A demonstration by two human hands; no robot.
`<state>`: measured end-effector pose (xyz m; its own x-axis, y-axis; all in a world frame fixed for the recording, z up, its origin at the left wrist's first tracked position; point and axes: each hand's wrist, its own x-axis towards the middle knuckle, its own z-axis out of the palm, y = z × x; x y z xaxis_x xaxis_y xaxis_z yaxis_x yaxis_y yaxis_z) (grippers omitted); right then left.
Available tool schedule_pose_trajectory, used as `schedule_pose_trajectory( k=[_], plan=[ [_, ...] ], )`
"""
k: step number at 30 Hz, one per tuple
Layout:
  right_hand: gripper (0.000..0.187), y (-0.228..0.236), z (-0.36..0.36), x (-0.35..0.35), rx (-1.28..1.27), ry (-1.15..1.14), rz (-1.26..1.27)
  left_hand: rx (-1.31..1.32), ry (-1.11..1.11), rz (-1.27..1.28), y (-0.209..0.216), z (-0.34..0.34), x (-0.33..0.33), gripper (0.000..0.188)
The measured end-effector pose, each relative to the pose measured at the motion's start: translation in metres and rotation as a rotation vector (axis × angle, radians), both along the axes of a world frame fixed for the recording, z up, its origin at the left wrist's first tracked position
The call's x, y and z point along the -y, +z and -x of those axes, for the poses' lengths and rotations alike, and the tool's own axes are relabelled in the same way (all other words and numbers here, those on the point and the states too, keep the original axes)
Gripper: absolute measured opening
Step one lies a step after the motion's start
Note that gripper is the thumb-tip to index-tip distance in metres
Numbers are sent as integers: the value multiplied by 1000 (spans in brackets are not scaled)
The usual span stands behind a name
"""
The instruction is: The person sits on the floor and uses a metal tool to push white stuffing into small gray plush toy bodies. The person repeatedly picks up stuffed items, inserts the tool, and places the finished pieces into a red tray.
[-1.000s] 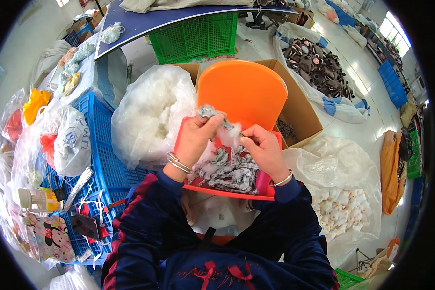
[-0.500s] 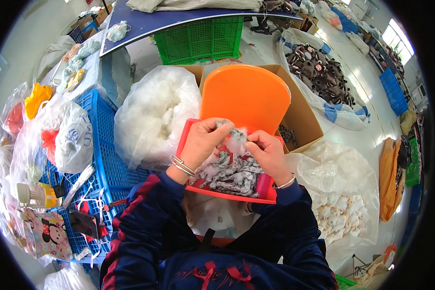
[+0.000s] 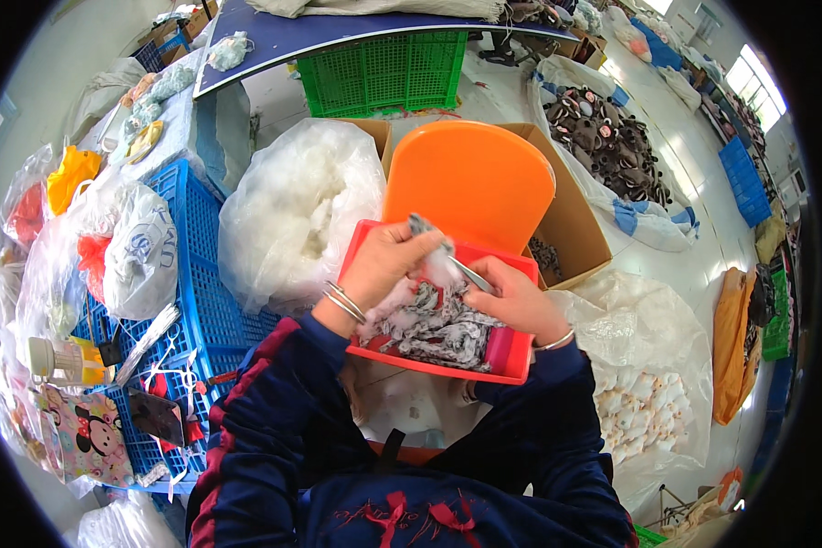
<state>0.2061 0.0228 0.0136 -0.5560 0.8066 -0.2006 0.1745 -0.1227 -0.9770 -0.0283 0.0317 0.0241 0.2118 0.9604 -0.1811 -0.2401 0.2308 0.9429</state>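
My left hand [image 3: 385, 263] is closed on a small grey fuzzy fabric piece [image 3: 420, 226], pinched between thumb and fingers above a red box [image 3: 411, 365]. My right hand [image 3: 519, 300] grips a slim silver metal tool [image 3: 471, 274], its type unclear, with the tip pointing toward the left hand's fingers. A tuft of white stuffing [image 3: 440, 271] lies between the two hands, close to the fabric piece. Inside the box are many grey-and-white fuzzy pieces [image 3: 452, 331], some red material and loose white fluff. The box rests in front of an orange chair [image 3: 468, 173].
A clear bag of white stuffing [image 3: 292, 219] stands left of the box, beside blue crates [image 3: 196, 265] with bags on them. Behind the chair is a cardboard box [image 3: 571, 224]. Right lies a plastic sheet bag with small white pieces [image 3: 644, 411]. A blue table [image 3: 356, 26] stands ahead.
The silver tool now shows in my right hand, which has moved slightly right and down. The fabric piece in my left hand has tipped upward. The view has shifted slightly.
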Motion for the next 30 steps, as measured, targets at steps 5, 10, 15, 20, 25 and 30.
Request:
schedule_pose_trajectory(
  k=[5, 10, 15, 20, 25, 30],
  plan=[
    [16, 16, -23, -15, -7, -254, -70, -35, -163, 3, -5, -1, 3, 24],
    [9, 25, 18, -9, -131, -160, -28, -132, -465, -32, -14, -16, 8, 24],
    [8, 5, 11, -9, -205, -146, -49, -54, -443, 133, -3, -27, 15, 31],
    [8, 6, 20, -4, -307, -396, -100, 109, -470, 42, -35, -38, 21, 34],
    [10, 1, -14, -25, -418, -591, -97, 31, -647, -122, -33, -36, 19, 37],
    [10, 2, -14, -25, -449, -624, -92, 129, -472, 245, -14, -38, 24, 34]
  ],
)
